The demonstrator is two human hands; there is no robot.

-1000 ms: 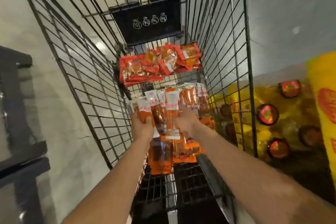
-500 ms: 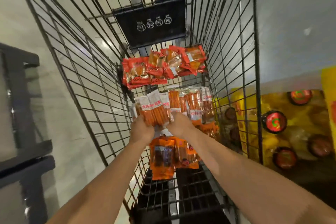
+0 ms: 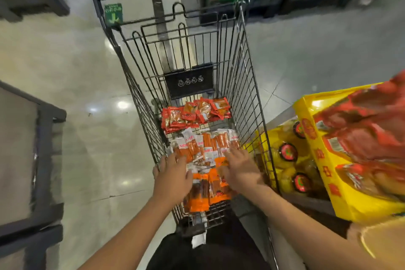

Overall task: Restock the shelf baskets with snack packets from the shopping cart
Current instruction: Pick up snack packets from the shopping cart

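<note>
Both hands (image 3: 173, 178) (image 3: 241, 169) lay spread-fingered on light, slippery packets (image 3: 203, 149) in the cart (image 3: 247, 85); best scooped in bunches.

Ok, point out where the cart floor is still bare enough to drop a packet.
Bare mesh shows at the near end of the cart, below the orange packets. A thin strip lies between the red packets and the sausage packets. The middle is crowded, under the left hand and right hand.
</note>
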